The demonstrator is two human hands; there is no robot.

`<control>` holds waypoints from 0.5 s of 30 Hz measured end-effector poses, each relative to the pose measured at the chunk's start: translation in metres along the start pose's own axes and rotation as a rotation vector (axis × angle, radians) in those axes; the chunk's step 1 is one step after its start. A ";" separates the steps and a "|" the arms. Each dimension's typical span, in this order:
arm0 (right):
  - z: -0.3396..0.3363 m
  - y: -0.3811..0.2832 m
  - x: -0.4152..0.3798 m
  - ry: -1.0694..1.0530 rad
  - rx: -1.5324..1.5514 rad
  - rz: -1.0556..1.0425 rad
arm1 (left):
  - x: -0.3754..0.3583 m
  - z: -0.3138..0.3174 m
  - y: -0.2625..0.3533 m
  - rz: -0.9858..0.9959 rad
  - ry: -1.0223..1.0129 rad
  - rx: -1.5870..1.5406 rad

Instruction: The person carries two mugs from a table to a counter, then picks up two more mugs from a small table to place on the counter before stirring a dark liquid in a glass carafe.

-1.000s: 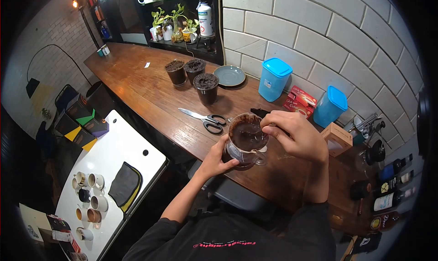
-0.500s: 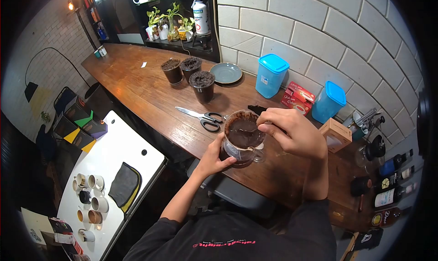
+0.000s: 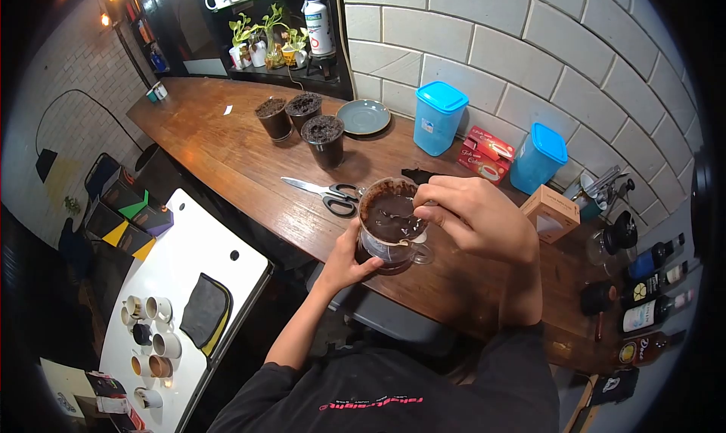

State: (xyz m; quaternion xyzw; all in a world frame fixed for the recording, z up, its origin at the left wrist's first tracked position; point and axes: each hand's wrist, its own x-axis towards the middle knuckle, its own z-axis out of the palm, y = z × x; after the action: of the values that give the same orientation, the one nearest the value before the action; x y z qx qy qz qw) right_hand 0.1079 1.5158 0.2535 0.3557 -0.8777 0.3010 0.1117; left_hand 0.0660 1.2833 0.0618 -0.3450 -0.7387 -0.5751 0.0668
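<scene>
My left hand [image 3: 348, 260] is wrapped around the near left side of a glass coffee dripper [image 3: 382, 248] with a handle at its right. A pale paper filter edge [image 3: 418, 239] shows at the rim. Inside is dark, wet coffee [image 3: 389, 220], with grounds stuck to the upper wall. Dark liquid shows in the glass below. Above the rim, my right hand [image 3: 473, 217] is closed in a pinch; what it grips is hidden behind the fingers. Scissors [image 3: 329, 195] with black handles lie just left of the dripper, and a black item [image 3: 416, 176] lies behind it.
Three glasses of dark grounds [image 3: 324, 142] stand near a grey plate [image 3: 364, 118]. Blue canisters [image 3: 440, 123], red boxes [image 3: 486, 153] and a cardboard box [image 3: 550, 215] line the wall. Bottles [image 3: 646, 312] stand at right. Several cups [image 3: 166, 345] sit on a white table [image 3: 219, 232].
The view has shifted slightly. My right hand has moved a little over the dripper, and the coffee surface shows different ripples. The left hand keeps its hold.
</scene>
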 end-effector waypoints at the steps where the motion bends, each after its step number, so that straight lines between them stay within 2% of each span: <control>1: 0.000 0.000 -0.001 0.001 -0.017 0.018 | 0.001 0.000 0.001 -0.004 -0.001 -0.016; 15: 0.000 0.004 0.000 -0.001 0.020 0.002 | 0.002 0.000 0.000 0.008 -0.002 -0.010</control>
State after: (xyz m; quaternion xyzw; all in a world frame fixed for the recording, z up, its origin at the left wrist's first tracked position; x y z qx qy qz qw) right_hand 0.1050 1.5179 0.2524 0.3563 -0.8751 0.3095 0.1073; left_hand 0.0650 1.2840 0.0626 -0.3488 -0.7345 -0.5783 0.0664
